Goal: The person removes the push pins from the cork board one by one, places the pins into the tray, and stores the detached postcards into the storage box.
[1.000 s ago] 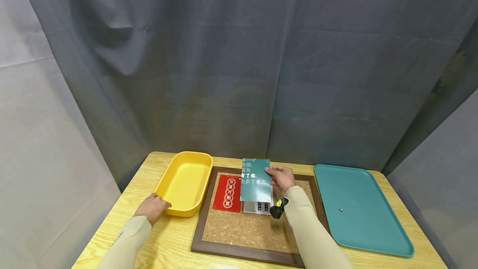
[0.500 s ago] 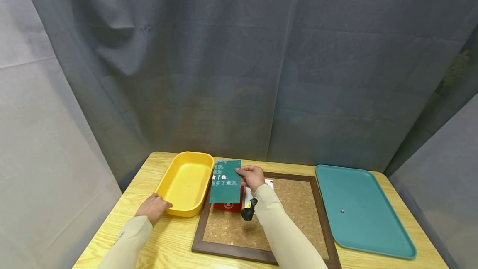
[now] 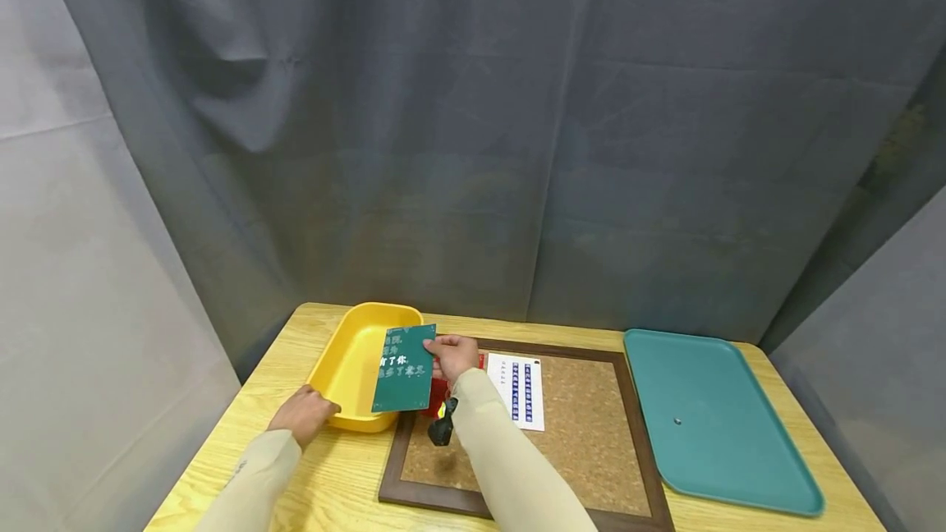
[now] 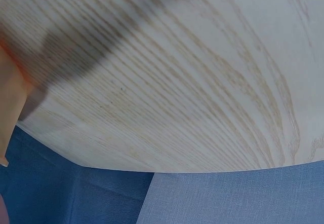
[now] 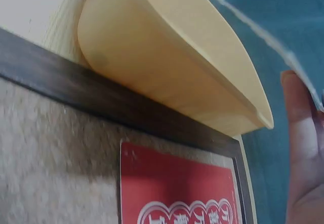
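Two hands are at work in the head view. The left hand holds the near left rim of the yellow plastic bin, as it did a second ago. The right hand pinches the right edge of a green card with white lettering, which hangs tilted just left of those fingers. One second ago that card was over the middle of the corkboard, covering part of the white card with dark blue character blocks; half a second ago it was over the red card. Now it overlaps the right part of the bin, between the two hands. The white card shows whole, lying on the board just right of the right hand, while the red card is mostly hidden behind that hand and the green card. A teal tray lies well to the right of both hands. In the left wrist view, pale tabletop fills most of the frame, and the left hand's hold cannot be told. In the right wrist view, the green card is nearly edge-on, a thin line meeting the right hand's fingers; beyond them stand the bin's side wall, the board's dark wooden frame and the red card's white-outlined characters.
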Demonstrator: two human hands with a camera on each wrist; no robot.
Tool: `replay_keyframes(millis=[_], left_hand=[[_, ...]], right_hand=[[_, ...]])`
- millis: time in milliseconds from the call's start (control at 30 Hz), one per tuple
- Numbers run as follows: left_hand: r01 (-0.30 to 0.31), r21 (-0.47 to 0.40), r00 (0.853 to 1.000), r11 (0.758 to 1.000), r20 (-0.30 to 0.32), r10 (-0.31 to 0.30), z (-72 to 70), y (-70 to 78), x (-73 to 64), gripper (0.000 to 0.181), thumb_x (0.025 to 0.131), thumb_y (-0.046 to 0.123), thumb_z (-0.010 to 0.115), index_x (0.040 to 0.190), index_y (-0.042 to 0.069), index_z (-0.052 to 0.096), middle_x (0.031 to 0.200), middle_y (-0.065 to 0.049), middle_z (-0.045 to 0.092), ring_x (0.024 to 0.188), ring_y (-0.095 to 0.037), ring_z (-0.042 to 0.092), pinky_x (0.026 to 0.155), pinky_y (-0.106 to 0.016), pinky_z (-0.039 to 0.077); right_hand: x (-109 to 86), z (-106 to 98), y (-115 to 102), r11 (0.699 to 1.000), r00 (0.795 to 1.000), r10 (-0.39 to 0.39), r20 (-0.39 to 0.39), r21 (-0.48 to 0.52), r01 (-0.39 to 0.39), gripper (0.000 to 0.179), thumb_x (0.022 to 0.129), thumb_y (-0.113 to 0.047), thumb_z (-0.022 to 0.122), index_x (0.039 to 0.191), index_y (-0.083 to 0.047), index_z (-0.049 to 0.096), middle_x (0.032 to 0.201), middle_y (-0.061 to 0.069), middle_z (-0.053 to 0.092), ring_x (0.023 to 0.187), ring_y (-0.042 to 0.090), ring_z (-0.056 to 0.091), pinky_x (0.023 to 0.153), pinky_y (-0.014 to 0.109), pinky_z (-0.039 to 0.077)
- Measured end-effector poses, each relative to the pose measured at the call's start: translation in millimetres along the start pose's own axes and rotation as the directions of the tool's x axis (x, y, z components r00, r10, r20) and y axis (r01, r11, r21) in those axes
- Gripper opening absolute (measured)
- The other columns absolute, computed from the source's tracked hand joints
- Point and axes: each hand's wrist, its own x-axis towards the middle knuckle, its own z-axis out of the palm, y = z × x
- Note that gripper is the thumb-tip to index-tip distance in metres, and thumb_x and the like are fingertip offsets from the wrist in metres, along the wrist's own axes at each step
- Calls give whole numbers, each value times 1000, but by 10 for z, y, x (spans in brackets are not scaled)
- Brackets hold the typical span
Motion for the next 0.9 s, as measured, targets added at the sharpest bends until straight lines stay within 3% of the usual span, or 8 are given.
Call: replay_keyframes(millis=[267, 633, 900], left_hand=[[24, -5, 1000, 1000, 17, -24, -7, 30, 11, 22, 72, -3, 74, 78, 19, 74, 57, 8, 62, 48, -4, 47, 71, -32, 51], [29, -6, 1000, 1000, -1, -29, 17, 55, 16, 21, 72, 0, 75, 81, 19, 76, 61, 8, 65, 50, -4, 49, 70, -31, 50], [18, -35, 1000, 999, -14, -18, 6, 80, 23, 20, 71, 2, 75, 83, 18, 77, 67, 7, 69, 54, -6, 56, 70, -32, 51]], right_hand=[[15, 124, 1, 1000, 1000, 13, -9, -9, -13, 25, 85, -16, 74, 101, 3, 67, 73, 8, 70, 56, 15, 67, 57, 31, 59], [-17, 328, -24, 1000, 998, -9, -62, -8, 9, 18, 83, -12, 76, 93, 2, 69, 68, 8, 68, 52, 15, 64, 54, 33, 58], [-12, 428, 14, 998, 995, -17, -100, -61, 11, 17, 82, -15, 77, 90, -2, 69, 68, 8, 66, 53, 14, 61, 50, 27, 55]])
